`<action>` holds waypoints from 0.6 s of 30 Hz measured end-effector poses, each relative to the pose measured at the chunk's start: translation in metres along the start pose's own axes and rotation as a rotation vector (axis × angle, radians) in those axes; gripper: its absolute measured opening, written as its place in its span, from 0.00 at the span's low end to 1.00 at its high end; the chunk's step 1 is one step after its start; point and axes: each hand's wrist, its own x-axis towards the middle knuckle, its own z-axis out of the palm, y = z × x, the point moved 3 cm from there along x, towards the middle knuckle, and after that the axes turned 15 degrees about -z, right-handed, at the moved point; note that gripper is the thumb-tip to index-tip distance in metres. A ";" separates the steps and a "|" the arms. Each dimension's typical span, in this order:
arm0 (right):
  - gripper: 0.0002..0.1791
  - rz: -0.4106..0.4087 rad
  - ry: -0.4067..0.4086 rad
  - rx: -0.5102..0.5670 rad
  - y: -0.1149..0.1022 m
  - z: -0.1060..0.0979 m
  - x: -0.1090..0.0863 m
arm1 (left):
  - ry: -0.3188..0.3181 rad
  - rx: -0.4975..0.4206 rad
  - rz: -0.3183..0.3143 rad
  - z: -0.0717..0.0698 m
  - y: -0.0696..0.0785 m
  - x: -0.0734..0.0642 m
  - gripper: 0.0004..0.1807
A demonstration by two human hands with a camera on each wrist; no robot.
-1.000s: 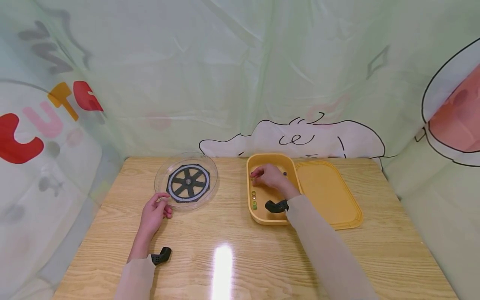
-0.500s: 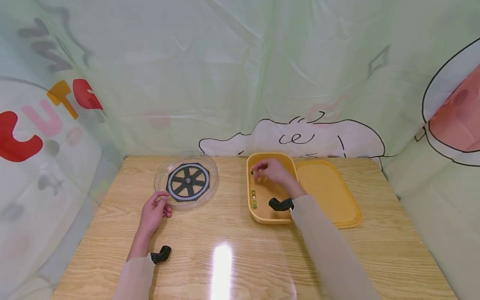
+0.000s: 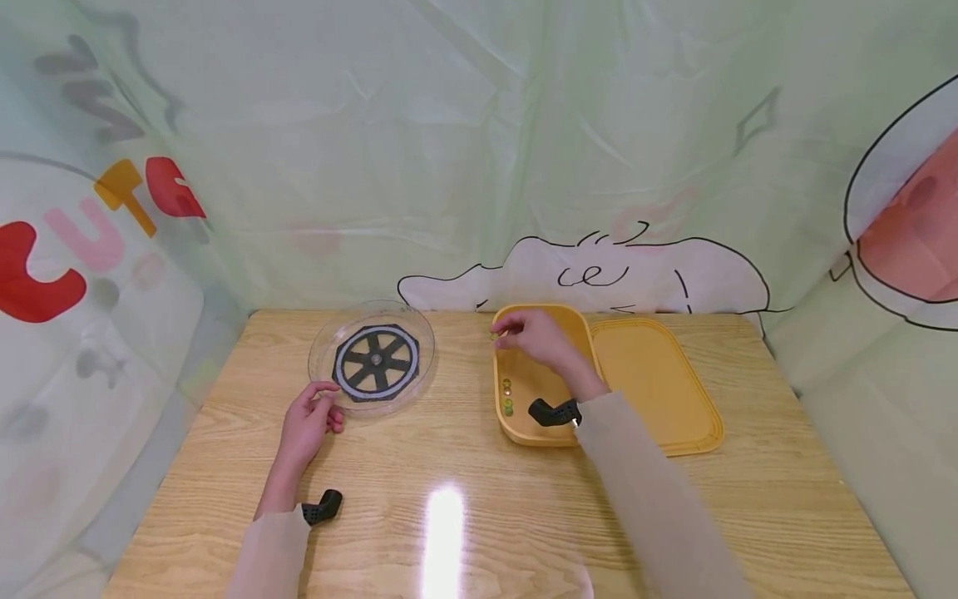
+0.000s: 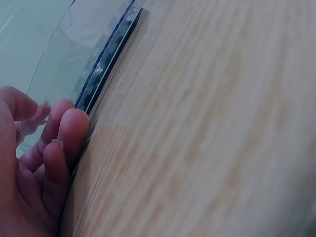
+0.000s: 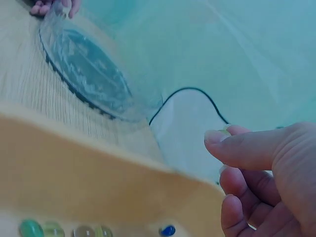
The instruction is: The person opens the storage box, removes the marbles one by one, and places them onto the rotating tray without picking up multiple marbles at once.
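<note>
My right hand (image 3: 535,337) is over the far left wall of the yellow box (image 3: 516,434). It pinches a small yellow-green marble (image 5: 225,132) between thumb and forefinger, mostly hidden by the fingertips. Several green and yellowish marbles (image 3: 507,407) lie along the box's left side, and a blue marble (image 5: 168,230) shows in the right wrist view. At the left, my left hand (image 3: 308,424) holds the near left rim of a clear round dish (image 3: 419,387), forefinger over the edge and other fingers curled outside. A black and white spoked wheel shape (image 3: 377,360) shows in the dish.
A yellow lid (image 3: 659,391) lies flat against the right side of the box. A pale printed curtain (image 3: 359,166) hangs behind and beside the wooden table (image 3: 374,516). Black camera mounts sit on both wrists.
My right hand has risen from inside the box and shifted left to its wall, the marble between its fingertips. The left hand and the dish stay in place.
</note>
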 end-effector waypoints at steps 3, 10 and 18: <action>0.10 -0.023 0.004 0.026 -0.005 0.006 0.002 | 0.000 0.000 -0.001 0.000 0.001 -0.001 0.12; 0.10 -0.054 0.002 0.050 -0.014 0.022 0.006 | 0.005 0.009 -0.003 0.000 0.000 -0.001 0.12; 0.09 -0.078 -0.014 0.041 -0.024 0.043 0.014 | 0.008 -0.005 -0.001 0.001 0.001 0.000 0.12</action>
